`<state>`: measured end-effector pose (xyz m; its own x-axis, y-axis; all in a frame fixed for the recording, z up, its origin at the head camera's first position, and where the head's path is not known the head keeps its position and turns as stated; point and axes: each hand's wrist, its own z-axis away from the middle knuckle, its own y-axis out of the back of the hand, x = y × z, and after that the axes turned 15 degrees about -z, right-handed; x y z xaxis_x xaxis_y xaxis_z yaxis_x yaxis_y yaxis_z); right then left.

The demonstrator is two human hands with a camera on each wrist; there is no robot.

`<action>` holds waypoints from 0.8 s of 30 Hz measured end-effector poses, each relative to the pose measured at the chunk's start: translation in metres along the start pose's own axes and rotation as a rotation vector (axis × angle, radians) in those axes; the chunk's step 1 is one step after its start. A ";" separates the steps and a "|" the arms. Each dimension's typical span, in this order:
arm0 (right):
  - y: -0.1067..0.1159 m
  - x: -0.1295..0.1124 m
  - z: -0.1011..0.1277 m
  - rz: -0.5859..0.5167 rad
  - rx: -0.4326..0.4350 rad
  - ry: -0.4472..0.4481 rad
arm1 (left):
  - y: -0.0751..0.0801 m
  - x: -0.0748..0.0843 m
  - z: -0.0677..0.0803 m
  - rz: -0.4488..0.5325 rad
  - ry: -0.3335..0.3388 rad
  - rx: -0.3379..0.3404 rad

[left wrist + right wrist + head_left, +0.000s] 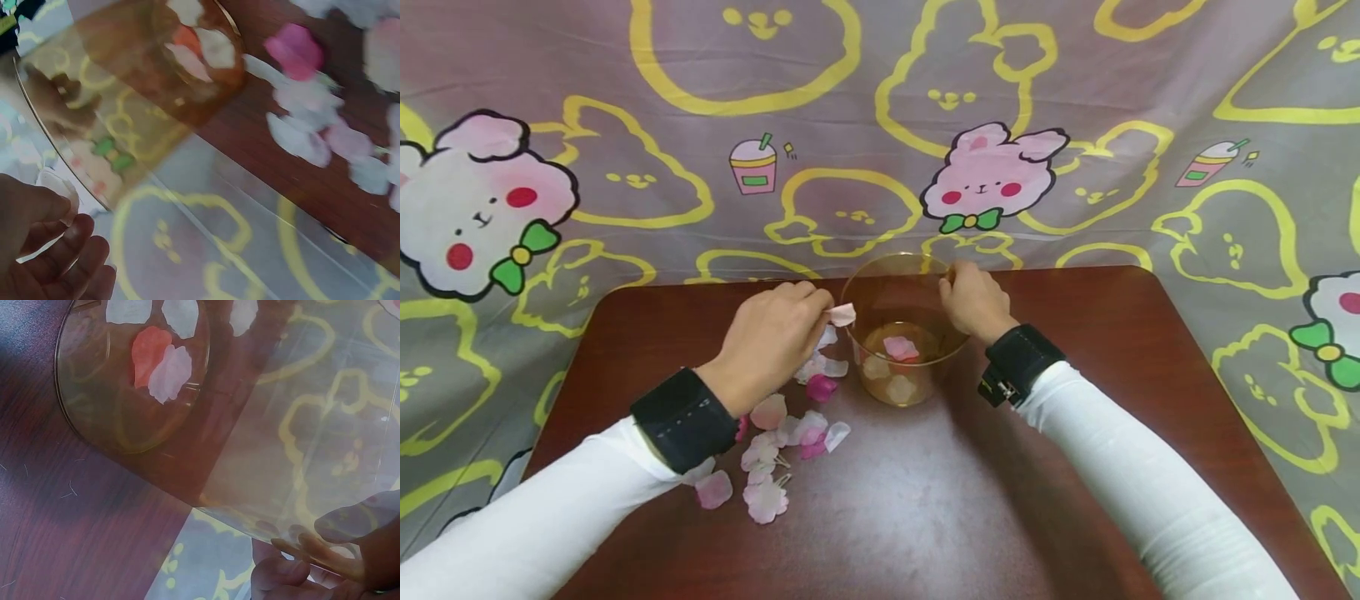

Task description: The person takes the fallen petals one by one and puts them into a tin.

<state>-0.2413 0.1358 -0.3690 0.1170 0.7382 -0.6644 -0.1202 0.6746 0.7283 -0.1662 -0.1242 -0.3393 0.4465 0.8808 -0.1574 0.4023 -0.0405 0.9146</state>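
Observation:
A clear amber bowl (pixel 904 367) stands near the back of the table, with several pale petals and a pink petal (pixel 900 348) inside. My left hand (pixel 775 337) pinches a pale pink petal (pixel 842 314) between thumb and fingertips, right at the bowl's left rim. At the opposite side, my right hand (pixel 976 300) grips the rim, thumb on one face of the wall and fingers on the other, as the right wrist view shows. Loose white, pink and magenta petals (pixel 763 454) lie on the table left of the bowl and beneath the left forearm.
The dark red-brown wooden table (pixel 925 517) has rounded back corners. Behind and around it hangs a cartoon-print cloth (pixel 842 133), close to the bowl's far side. Black bands (pixel 688 421) wrap both wrists.

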 end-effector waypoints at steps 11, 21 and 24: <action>0.000 -0.001 0.000 -0.001 0.003 0.002 | -0.003 0.039 -0.021 -0.028 -0.122 -0.041; 0.001 0.000 0.000 -0.004 0.003 0.008 | 0.001 0.026 -0.018 0.007 -0.061 -0.090; 0.001 0.000 0.000 -0.004 0.004 0.011 | 0.003 0.013 -0.013 0.041 -0.004 -0.092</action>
<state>-0.2410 0.1363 -0.3681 0.1065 0.7352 -0.6694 -0.1160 0.6778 0.7260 -0.1690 -0.1065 -0.3341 0.4644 0.8774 -0.1202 0.3082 -0.0328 0.9508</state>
